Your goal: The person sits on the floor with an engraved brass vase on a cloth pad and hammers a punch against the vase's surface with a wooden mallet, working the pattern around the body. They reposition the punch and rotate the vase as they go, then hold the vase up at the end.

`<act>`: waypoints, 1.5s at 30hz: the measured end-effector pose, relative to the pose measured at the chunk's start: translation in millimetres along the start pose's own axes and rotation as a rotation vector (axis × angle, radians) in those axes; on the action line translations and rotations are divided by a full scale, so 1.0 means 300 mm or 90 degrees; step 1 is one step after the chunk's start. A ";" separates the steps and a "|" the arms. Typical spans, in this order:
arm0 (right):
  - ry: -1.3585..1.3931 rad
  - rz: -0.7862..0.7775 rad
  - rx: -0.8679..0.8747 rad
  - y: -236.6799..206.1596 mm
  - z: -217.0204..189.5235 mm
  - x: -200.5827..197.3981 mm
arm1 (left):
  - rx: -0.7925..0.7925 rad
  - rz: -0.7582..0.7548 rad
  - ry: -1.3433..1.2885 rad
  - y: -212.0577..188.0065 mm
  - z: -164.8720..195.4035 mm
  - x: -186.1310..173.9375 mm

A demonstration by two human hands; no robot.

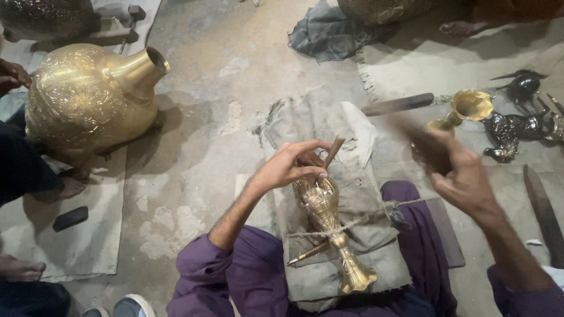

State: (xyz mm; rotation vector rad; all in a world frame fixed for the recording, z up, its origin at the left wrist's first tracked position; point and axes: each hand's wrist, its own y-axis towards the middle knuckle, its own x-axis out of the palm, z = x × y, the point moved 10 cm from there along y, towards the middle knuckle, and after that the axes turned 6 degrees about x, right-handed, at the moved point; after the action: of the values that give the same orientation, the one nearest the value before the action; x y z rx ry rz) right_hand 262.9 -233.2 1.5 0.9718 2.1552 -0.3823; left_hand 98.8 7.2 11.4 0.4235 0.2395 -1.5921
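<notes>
A small engraved brass vase (pixel 325 212) lies on a grey cloth pad (pixel 352 182) across my lap, tied down with a rope (pixel 361 221). Its flared foot points toward me. My left hand (pixel 289 165) pinches a wooden-handled punch (pixel 334 149) against the vase's upper body. My right hand (pixel 461 179) is raised to the right, blurred, gripping the handle of a dark mallet (pixel 398 105) held above the pad. A thin stick-like tool (pixel 308 253) is tucked under the rope beside the vase's stem.
A large brass pot (pixel 88 100) lies on its side at left, with another person's hand (pixel 12 76) and bare foot (pixel 70 186) by it. A second small brass vase (pixel 467 107) and dark metal pieces (pixel 520 123) sit at right. A long dark bar (pixel 543 214) lies nearby.
</notes>
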 end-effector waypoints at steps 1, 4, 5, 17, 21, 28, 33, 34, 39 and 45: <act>0.154 0.027 -0.040 -0.004 -0.017 -0.020 | 0.000 0.002 0.001 0.001 -0.002 0.001; -0.269 -0.080 0.059 -0.001 0.057 0.057 | 0.043 0.003 0.086 0.002 0.019 -0.007; -0.215 -0.042 0.040 0.000 0.048 0.039 | 0.043 0.003 0.075 -0.001 0.020 -0.011; -0.109 0.044 -0.026 -0.042 -0.025 -0.033 | 0.008 -0.014 -0.050 0.003 0.021 -0.005; -0.179 0.057 -0.002 -0.022 -0.020 -0.047 | 0.029 -0.017 -0.034 0.005 0.031 -0.006; -0.038 0.016 -0.216 -0.018 -0.134 -0.055 | 0.023 -0.020 -0.014 0.009 0.031 -0.001; -0.058 0.012 0.006 0.018 -0.028 -0.029 | 0.011 -0.005 -0.007 0.005 0.021 -0.002; 0.090 0.039 -0.003 0.019 -0.027 -0.041 | 0.015 0.000 -0.005 0.002 0.023 -0.004; -0.265 0.003 0.016 0.026 0.029 0.001 | 0.024 -0.001 -0.001 0.002 0.020 -0.006; -0.185 -0.006 0.045 0.006 0.050 0.016 | 0.014 0.009 -0.014 -0.007 0.011 -0.007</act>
State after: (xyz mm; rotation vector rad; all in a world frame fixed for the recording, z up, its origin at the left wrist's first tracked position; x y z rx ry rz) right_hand 269.5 -237.4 -12.2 0.8849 1.8944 -0.5718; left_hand 96.5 8.0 15.2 0.4234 0.2026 -1.5864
